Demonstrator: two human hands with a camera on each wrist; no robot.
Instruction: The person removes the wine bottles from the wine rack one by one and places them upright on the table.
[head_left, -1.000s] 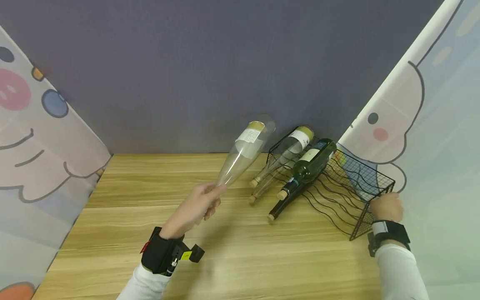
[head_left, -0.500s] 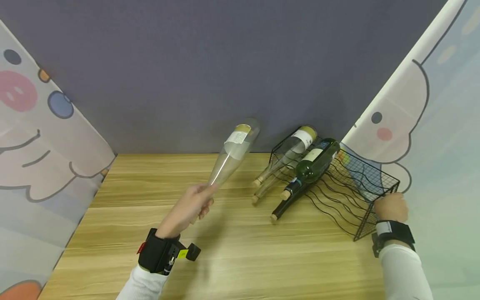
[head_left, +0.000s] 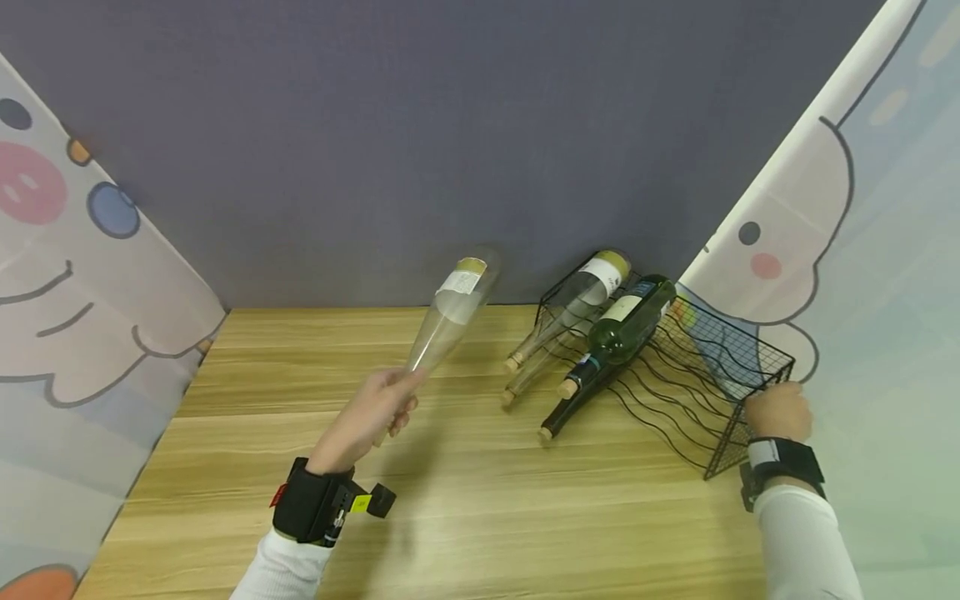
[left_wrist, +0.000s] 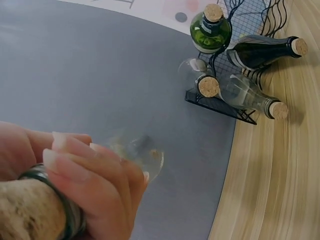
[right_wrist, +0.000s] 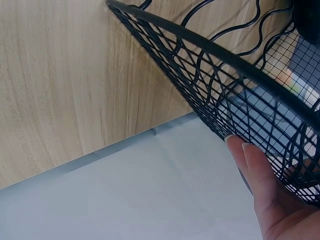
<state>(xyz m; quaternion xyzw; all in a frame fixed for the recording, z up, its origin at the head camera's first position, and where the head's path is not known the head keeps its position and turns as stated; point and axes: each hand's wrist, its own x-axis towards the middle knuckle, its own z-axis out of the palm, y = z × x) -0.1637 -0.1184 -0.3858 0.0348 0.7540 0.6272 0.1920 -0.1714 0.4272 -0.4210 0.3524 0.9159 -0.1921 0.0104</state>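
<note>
My left hand grips a clear corked bottle by its neck, the labelled base pointing up and away. In the left wrist view the fingers wrap that neck just beyond its cork. At the right, my right hand holds the end panel of a black wire wine rack; the right wrist view has fingers against its mesh. Lying in the rack's left part are two clear bottles, the upper one labelled, plus a green bottle above a dark bottle. Their corks face me.
Wavy wire rests show in the rack's right part. The wooden table runs up to a grey back panel. Printed cartoon sheets stand on both sides, the right one close to the right hand.
My left hand has carried the clear bottle leftward, away from the rack, and its base has dropped a little. The right hand keeps its hold on the rack.
</note>
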